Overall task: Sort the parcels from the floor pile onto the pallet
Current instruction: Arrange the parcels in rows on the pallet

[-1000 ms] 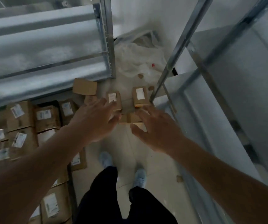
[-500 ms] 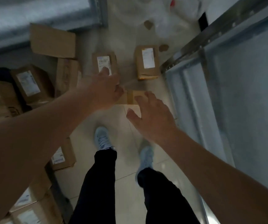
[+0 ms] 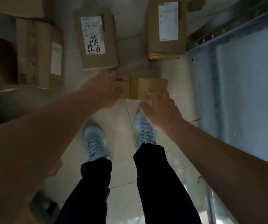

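Head view looks straight down at a small cardboard parcel (image 3: 143, 88) lying flat on the tiled floor (image 3: 122, 167) at mid-frame, just ahead of the person's pale blue shoes (image 3: 96, 143). At its left end, the left hand (image 3: 105, 91) curls over the edge by the barcode, seemingly taking hold; the right hand (image 3: 161, 111) lies spread on the near right corner, fingers fairly straight, touching rather than gripping. Judging by its size and crisp edges, the parcel should be light and stiff, its taped face a little slick, so clamping the two short ends looks safest. Two labelled boxes, one handwritten (image 3: 97, 38) and one at upper right (image 3: 166, 28), sit beyond, near a metal rack (image 3: 236, 81).
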{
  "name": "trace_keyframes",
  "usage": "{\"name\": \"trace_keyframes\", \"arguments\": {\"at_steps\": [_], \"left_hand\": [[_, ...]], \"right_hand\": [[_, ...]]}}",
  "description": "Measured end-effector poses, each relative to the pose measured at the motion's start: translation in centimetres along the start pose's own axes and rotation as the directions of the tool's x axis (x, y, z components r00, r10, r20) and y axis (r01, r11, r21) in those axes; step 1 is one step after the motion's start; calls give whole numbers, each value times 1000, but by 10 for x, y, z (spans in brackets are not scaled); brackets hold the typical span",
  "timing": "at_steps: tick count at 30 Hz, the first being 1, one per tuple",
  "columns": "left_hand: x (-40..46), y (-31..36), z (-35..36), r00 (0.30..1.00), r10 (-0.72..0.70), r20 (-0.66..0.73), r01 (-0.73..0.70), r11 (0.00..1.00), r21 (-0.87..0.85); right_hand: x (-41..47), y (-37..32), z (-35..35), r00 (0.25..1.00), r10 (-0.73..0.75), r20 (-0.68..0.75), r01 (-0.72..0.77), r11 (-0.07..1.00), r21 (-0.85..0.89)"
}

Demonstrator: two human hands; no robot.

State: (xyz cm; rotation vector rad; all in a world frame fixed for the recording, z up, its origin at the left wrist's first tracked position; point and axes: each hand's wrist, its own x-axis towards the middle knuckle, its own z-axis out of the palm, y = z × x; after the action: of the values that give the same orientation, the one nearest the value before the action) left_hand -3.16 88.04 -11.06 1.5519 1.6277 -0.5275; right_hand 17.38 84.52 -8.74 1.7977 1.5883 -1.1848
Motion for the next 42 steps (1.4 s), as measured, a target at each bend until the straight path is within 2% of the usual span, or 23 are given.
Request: {"name": "trace_keyframes", "arguments": {"at_steps": [7, 11, 15, 18, 22, 29, 32, 36, 40, 42], "left_hand": [[62, 1, 59, 986, -156, 66, 163, 980, -114], [83, -1, 76, 987, -158, 30, 160, 973, -164], [100, -6, 88, 983, -183, 4, 176, 941, -290], [109, -8, 97, 985, -173, -14, 157, 926, -344], [117, -7, 102, 966, -257, -14, 223, 866, -448], [71, -2, 92, 934, -344, -100, 259, 841, -476], [47, -8, 78, 911, -400, -96, 300, 805, -512], [6, -18, 44, 906, -398, -147, 249, 779, -576], [-32, -26, -1, 914, -401, -57, 274, 715, -643], [-52, -32, -25, 912, -403, -79, 280, 751, -599]], "right_hand": [[68, 39, 23, 999, 38, -22, -36, 997, 73], [95, 54, 43, 994, 98, -57, -89, 986, 140], [119, 67, 56, 982, 189, -23, -176, 948, 265], [131, 73, 59, 982, 186, -43, -161, 928, 335], [138, 72, 59, 965, 244, -94, -173, 866, 469], [86, 58, 53, 908, 352, -229, -91, 697, 712], [65, 52, 43, 890, 403, -215, -125, 668, 734], [33, 36, 24, 895, 408, -181, -165, 680, 715], [-2, 13, 8, 905, 397, -153, -163, 656, 737], [-21, -2, 1, 899, 417, -138, -162, 607, 778]]}}
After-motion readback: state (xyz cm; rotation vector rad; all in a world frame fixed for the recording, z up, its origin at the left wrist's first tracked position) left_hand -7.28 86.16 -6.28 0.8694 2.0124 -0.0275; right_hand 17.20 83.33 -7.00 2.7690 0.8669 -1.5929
